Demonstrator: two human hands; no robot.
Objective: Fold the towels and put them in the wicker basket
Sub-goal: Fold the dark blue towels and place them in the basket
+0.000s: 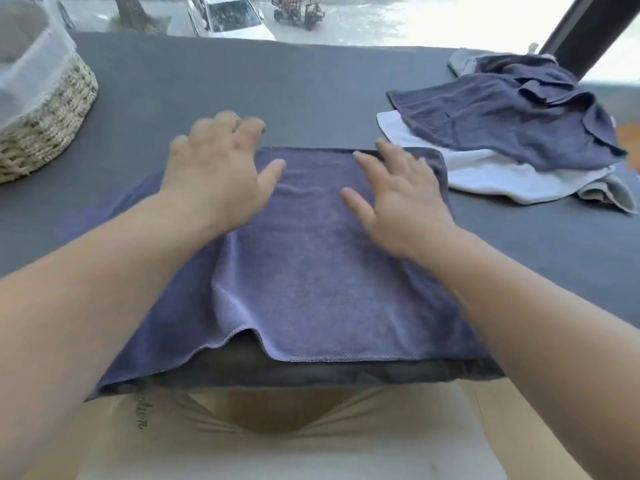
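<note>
— What sort of room is it?
— A broad dark grey counter (277, 81) runs up to a large window (381, 22). Through the glass you see a pale street, a white car (225, 15) and a tree trunk (131, 12). A dark slanted post (588, 29) stands at the far right.

— And the towel being worked on?
— A purple-blue microfibre towel (329, 271) lies folded in the middle of the counter. Its upper layer leaves a strip of the lower layer bare on the left, and its near edge hangs over the counter's near edge.

— The others?
— Just beside that towel's far right corner is a loose pile: a crumpled dark blue towel (502, 112) on top, a white towel (485, 174) under it, and a grey towel (609, 195) peeking out at the right.

— The basket?
— A round wicker basket with a white cloth liner (52, 109) sits far to the left of the purple-blue towel, well apart from it, at the picture's edge.

— The hands?
— Both lie flat, fingers spread, gripping nothing. The left hand (218, 171) rests on the towel's far left part, its blurred fingertips past the far edge. The right hand (401, 195) presses near the far right corner.
</note>
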